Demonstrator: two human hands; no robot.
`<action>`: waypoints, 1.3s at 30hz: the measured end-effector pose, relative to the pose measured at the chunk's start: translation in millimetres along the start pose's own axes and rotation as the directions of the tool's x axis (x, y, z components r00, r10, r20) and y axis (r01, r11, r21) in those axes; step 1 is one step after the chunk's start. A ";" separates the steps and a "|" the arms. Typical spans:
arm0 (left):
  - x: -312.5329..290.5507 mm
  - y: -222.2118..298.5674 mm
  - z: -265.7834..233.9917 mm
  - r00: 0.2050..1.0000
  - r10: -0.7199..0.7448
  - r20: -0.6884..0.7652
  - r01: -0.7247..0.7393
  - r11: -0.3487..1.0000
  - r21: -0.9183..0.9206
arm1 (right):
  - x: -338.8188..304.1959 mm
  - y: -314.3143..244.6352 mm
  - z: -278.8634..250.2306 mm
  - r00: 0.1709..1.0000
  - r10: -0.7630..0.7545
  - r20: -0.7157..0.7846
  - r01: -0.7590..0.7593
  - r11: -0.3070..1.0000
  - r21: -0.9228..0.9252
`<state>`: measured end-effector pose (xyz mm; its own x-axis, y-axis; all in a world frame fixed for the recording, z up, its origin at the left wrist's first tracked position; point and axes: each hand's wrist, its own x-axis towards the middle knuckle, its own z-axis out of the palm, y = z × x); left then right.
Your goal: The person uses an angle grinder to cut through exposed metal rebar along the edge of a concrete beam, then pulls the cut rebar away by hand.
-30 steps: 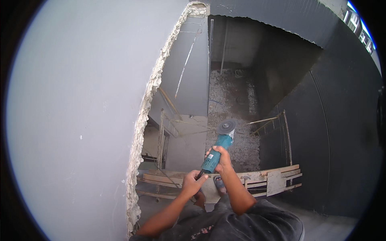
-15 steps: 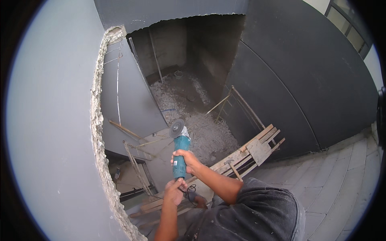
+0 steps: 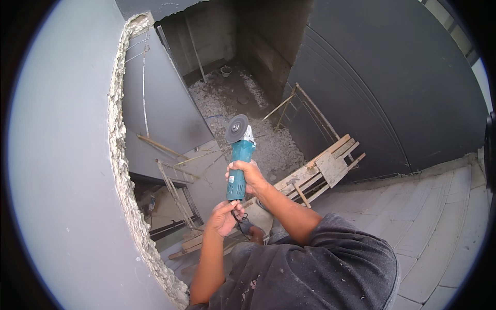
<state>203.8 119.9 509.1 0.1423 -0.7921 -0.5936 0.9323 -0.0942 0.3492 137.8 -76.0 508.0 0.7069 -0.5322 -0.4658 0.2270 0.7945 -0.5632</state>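
Note:
A teal angle grinder [image 3: 237, 178] points up and away from me, with its grey disc [image 3: 237, 128] at the far end. My right hand [image 3: 251, 175] is wrapped round the middle of its body. At the rear end, where the black cord [image 3: 240, 221] comes out, my left hand [image 3: 222, 219] is closed with thumb and fingers pinching the tail of the tool. The disc touches nothing. Whether it is spinning cannot be told.
To my left runs the rough broken edge [image 3: 118, 139] of a grey wall. Scaffold planks [image 3: 310, 173] cross ahead, bearing a hammer [image 3: 299, 192]. Rubble [image 3: 276, 150] and a bucket [image 3: 226, 71] lie on the floor far below. A dark grey wall [image 3: 382, 88] stands at right.
Both hands have raised the angle grinder farther out and slightly to the right. The view has shifted, so the opening and broken edge sit higher and farther left.

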 end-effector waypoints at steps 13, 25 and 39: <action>17.5 -1.4 -19.1 0.984 -0.175 -0.013 0.152 0.811 0.565 | -20.3 40.9 -53.8 0.978 0.089 -0.188 -0.077 0.995 0.071; 29.2 -35.5 -49.5 0.972 -0.020 -0.236 0.175 0.732 0.659 | -22.8 89.5 -37.2 0.962 0.246 -0.115 -0.262 0.953 -0.151; 51.4 -48.2 -3.9 0.992 0.090 -0.085 -0.031 0.846 0.532 | -7.3 34.7 -58.6 0.936 0.343 0.083 -0.339 0.939 -0.065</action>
<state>167.5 86.1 458.9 0.2539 -0.7431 -0.6192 0.6075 -0.3756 0.6999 101.3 -61.7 451.9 0.7947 -0.2008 -0.5729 -0.0698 0.9072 -0.4149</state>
